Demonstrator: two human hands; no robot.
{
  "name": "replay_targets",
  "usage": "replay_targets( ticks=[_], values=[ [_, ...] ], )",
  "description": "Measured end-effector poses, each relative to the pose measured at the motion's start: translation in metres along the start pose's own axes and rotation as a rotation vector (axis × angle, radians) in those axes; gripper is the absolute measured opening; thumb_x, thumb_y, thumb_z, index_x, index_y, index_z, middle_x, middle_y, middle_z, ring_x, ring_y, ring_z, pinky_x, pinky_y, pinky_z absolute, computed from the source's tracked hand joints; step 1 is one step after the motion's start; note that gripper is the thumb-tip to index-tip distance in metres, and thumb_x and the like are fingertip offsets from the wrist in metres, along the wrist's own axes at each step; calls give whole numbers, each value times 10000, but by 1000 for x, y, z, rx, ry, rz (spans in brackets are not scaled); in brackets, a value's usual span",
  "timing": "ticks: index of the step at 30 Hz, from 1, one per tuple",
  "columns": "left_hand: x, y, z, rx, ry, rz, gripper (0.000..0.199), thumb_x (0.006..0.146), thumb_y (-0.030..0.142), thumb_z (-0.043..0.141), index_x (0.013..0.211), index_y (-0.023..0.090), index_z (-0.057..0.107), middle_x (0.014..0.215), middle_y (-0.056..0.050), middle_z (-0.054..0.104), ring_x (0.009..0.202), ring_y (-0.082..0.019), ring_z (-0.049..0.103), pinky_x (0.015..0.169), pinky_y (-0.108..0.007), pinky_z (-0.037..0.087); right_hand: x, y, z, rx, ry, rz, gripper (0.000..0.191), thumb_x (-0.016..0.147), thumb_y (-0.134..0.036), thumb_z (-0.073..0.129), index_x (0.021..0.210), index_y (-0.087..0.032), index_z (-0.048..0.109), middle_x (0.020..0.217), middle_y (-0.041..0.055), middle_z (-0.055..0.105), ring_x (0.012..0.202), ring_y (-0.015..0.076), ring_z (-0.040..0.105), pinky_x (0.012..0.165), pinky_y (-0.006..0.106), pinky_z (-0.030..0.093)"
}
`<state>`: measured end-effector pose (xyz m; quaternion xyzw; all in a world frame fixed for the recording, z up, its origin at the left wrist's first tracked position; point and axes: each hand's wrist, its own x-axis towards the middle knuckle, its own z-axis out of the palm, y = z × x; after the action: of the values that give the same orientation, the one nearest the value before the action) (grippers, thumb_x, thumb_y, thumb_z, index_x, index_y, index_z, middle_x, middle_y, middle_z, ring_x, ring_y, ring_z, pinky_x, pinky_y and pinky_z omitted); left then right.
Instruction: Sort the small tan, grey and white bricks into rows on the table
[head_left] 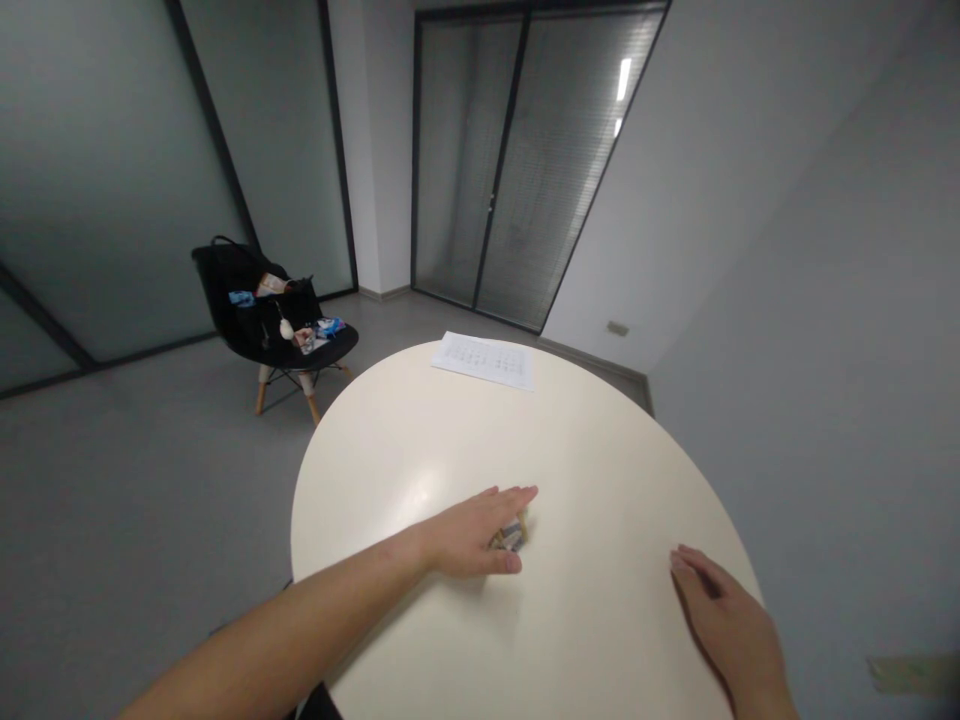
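Observation:
My left hand (480,532) reaches across the round white table (600,480) with its fingers stretched out and the thumb apart. Under and just beside its palm lies a small cluster of pale yellow and grey pieces (511,536). The hand covers part of them, so their kind and number cannot be made out. At the table's right edge is my right hand (724,625), its fingers curled and the thumb tip against the index finger. Its palm side is hidden, and I cannot see whether anything is in it.
A printed white sheet (486,360) lies at the table's far edge. Beyond the table at left stands a black chair (225,300) with wooden legs, carrying a dark bag and several small packets. Frosted glass panels and a grey wall (810,330) surround the table.

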<state>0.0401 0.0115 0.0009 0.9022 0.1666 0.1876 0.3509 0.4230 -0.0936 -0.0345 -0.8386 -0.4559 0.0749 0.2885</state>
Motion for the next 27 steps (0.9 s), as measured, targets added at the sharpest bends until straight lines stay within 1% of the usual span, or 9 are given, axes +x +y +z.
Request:
replay_targets(
  ticks=[5,8,13,15,17,20,23,27],
  values=[
    [-1,1,0,-12,18,7,926,869,741,318,1544,201,-16,1600,-139,151,1457,-292,195,1185,-522,116,-1,-1,0,0,12,-14,600,709,-666,462,1010,-207,704,1226,94,670,1182,320,582,1028,444,437],
    [0,3,-1,-26,24,-3,953,844,779,284,1542,208,-24,1598,-137,166,1446,-297,222,1182,-528,122,0,-1,1,0,18,-19,588,709,-661,469,1003,-210,706,1222,93,673,1181,321,583,1026,447,439],
    [-1,2,-1,-101,47,-34,987,820,804,268,1546,182,22,1578,-169,213,1421,-314,260,1174,-506,167,-1,-1,1,1,27,-22,584,713,-658,470,998,-208,709,1215,93,677,1185,316,581,1028,440,438],
    [-2,0,-2,-180,64,-50,988,821,798,270,1547,173,24,1582,-183,189,1435,-316,229,1172,-492,172,-1,-2,1,-1,39,-32,581,714,-657,469,996,-209,709,1212,92,679,1182,317,583,1023,440,441],
    [-3,-2,-3,-296,86,-67,974,827,787,276,1547,187,10,1593,-181,149,1456,-312,175,1177,-487,147,-2,-2,1,-8,42,-34,573,717,-653,468,994,-214,710,1213,87,678,1180,318,584,1019,442,444],
    [-4,-5,-5,-487,128,-77,921,840,770,279,1543,258,-25,1606,-147,118,1474,-292,122,1178,-490,122,-2,-1,1,-14,32,-24,562,725,-641,471,1002,-214,709,1215,82,677,1172,314,589,1015,435,447],
    [-4,-11,-6,-628,168,-88,885,847,773,261,1535,312,-52,1606,-125,139,1473,-284,133,1166,-501,144,-2,-1,0,-8,30,-32,553,730,-633,479,996,-207,710,1209,87,680,1163,311,595,1012,429,451],
    [0,-24,1,-699,245,-95,844,878,755,158,1535,279,-73,1597,-137,174,1472,-264,152,1168,-496,130,-1,1,1,-11,48,-46,513,746,-618,488,984,-224,716,1194,76,688,1156,317,599,995,445,460]
  ],
)
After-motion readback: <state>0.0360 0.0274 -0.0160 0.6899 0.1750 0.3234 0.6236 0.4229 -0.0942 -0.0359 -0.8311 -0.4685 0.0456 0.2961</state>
